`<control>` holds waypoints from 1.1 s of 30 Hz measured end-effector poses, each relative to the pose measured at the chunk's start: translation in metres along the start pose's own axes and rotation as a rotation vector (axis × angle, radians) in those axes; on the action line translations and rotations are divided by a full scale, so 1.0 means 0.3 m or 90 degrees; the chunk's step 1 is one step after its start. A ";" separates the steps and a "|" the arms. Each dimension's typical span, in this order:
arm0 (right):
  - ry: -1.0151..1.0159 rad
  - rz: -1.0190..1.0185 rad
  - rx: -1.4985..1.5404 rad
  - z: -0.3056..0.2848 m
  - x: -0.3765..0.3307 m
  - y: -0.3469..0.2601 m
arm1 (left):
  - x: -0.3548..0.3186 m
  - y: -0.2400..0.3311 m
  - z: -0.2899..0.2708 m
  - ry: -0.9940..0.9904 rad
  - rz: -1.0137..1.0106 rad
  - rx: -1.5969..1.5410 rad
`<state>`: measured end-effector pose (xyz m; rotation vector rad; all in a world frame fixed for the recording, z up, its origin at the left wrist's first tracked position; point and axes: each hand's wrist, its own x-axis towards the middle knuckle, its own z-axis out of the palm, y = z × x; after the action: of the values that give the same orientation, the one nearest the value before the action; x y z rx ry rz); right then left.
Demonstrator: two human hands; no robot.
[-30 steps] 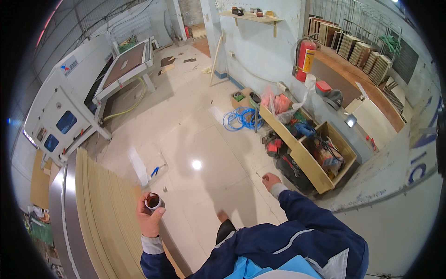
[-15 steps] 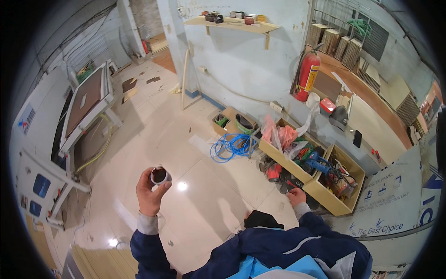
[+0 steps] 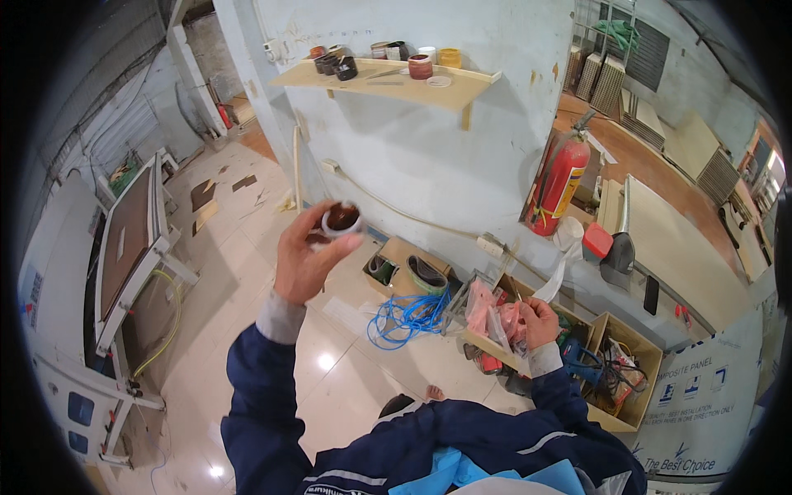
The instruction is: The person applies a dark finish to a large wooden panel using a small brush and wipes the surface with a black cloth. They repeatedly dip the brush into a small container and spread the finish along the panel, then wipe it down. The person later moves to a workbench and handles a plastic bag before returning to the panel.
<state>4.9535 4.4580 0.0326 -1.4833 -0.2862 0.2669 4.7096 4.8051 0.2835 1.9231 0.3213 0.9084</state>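
My left hand [image 3: 307, 260] grips a small whitish jar [image 3: 341, 219] with its fingers and thumb; dark brown stuff lines the inside, and its open mouth faces me. It is raised in front of the wall, below the shelf [image 3: 396, 81]. My right hand [image 3: 538, 322] is pinched around a thin stick-like tool [image 3: 515, 289], whose kind I cannot make out. That hand hovers over the wooden drawer box [image 3: 485, 340] with pink plastic bags [image 3: 483, 307]. On the shelf stand several small jars, among them a dark red one [image 3: 420, 68] and a yellow one [image 3: 450, 58].
A red fire extinguisher [image 3: 563, 180] stands on the ledge by a grey cap [image 3: 617, 260] and a phone [image 3: 652, 294]. Blue hose [image 3: 408, 318] lies coiled beside a cardboard box [image 3: 388, 257]. A second wooden box [image 3: 652, 386] holds power tools. A machine table [image 3: 132, 235] is at left.
I am closer to the wall and shelf. My left hand has lifted the jar up and rightward in view. My right hand has risen from low beside the boxes to above them.
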 end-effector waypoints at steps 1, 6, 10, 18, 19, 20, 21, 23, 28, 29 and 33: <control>0.029 0.028 0.014 0.015 0.031 -0.032 | 0.090 -0.008 0.037 -0.014 0.007 -0.023; 0.128 0.019 0.046 0.054 0.136 -0.116 | 0.574 -0.046 0.199 -0.062 0.094 0.088; 0.200 -0.068 0.021 0.060 0.206 -0.178 | 0.963 -0.089 0.341 -0.081 0.156 0.131; 0.272 -0.260 -0.063 0.273 0.413 -0.481 | 1.383 -0.114 0.574 -0.185 0.167 0.369; 0.276 -0.285 -0.087 0.316 0.445 -0.522 | 1.407 -0.116 0.583 -0.195 0.168 0.384; 0.273 -0.302 -0.098 0.357 0.471 -0.557 | 1.420 -0.121 0.591 -0.208 0.167 0.400; 0.279 -0.323 -0.114 0.398 0.495 -0.587 | 1.428 -0.129 0.596 -0.221 0.161 0.417; 0.261 -0.364 -0.101 0.481 0.557 -0.641 | 1.439 -0.146 0.594 -0.245 0.149 0.441; 0.267 -0.430 -0.221 0.643 0.724 -0.759 | 1.446 -0.184 0.567 -0.228 0.186 0.491; 0.259 -0.451 -0.235 0.671 0.761 -0.779 | 1.443 -0.191 0.564 -0.222 0.202 0.489; 0.287 -0.471 -0.312 0.772 0.923 -0.850 | 1.437 -0.210 0.566 -0.198 0.262 0.480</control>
<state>5.1325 4.7528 0.3089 -1.7524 -0.5323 -0.7701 5.1364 4.9683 0.3822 2.8632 0.0753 0.7817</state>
